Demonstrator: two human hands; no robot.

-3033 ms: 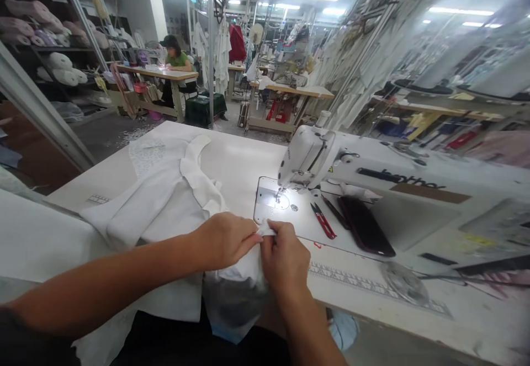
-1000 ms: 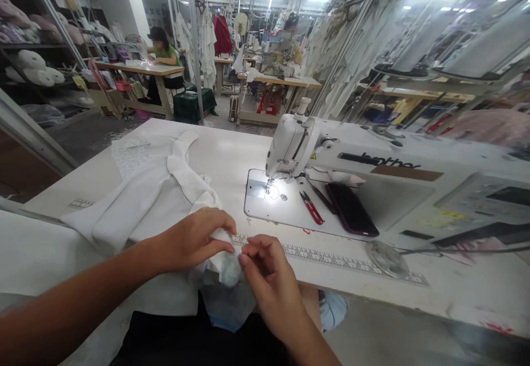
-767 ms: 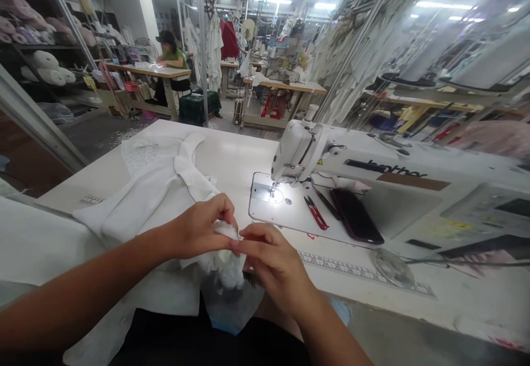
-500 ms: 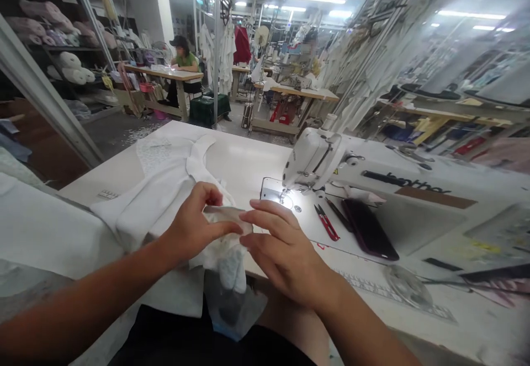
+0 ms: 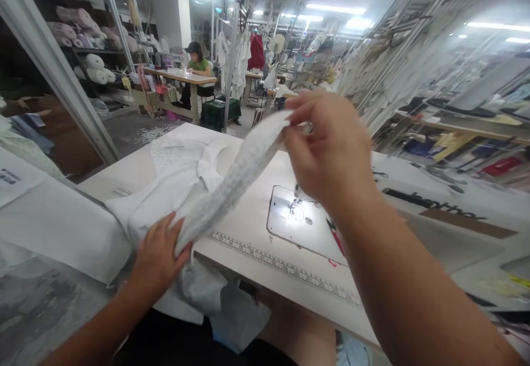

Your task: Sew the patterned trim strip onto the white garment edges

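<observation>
Surface (image 5: 248, 223) across the centre of the frame bears white garment cloth (image 5: 163, 203) at centre left. My right hand (image 5: 325, 142), upper right of centre, has its fingers clamped on the upper end of a white strip (image 5: 234, 186); my left hand (image 5: 159, 255), lower left, grips its lower end. Progress: strip held extended mid-frame, none on the needle plate (image 5: 284, 225). Whether any stitching is complete or outstanding, I cannot tell.

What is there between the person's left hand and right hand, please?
A white strip of cloth: in the head view, it slants up from the left hand to the right hand, which pinches its upper end.
</observation>
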